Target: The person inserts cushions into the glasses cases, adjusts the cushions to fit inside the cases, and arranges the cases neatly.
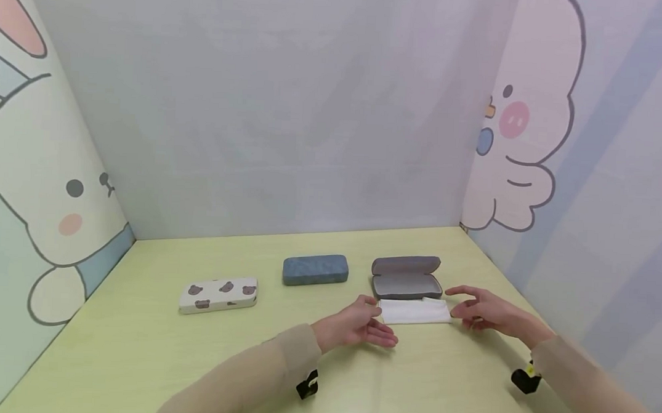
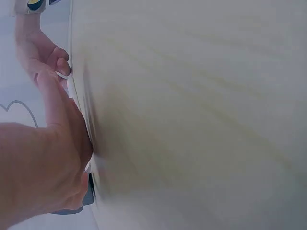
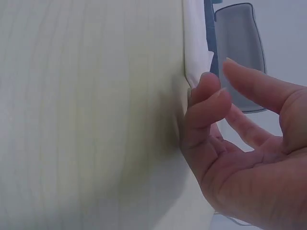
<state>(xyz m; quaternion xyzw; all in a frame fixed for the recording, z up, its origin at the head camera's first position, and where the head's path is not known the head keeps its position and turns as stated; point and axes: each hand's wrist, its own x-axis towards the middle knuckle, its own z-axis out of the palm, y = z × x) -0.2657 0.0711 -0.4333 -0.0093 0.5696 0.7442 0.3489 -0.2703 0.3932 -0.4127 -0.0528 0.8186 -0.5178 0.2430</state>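
A folded white cloth (image 1: 415, 312) lies flat on the table, directly in front of an open grey glasses case (image 1: 407, 286). At the cloth's left end is my left hand (image 1: 356, 323), its thumb side at the edge and its fingers loosely extended over the tabletop. My right hand (image 1: 487, 310) is at the opposite end, fingers slightly bent and thumb apart. The right wrist view has the fingertips (image 3: 211, 103) right by the end of the cloth (image 3: 195, 43), with the raised lid (image 3: 242, 43) of the case behind. Neither hand grips anything.
A closed blue glasses case (image 1: 315, 270) stands left of the grey one. Farther left lies a cream case with bear faces (image 1: 219, 294). The pale yellow-green table (image 1: 136, 346) is bordered by a grey back wall (image 1: 290, 118) and side walls with cartoon animals.
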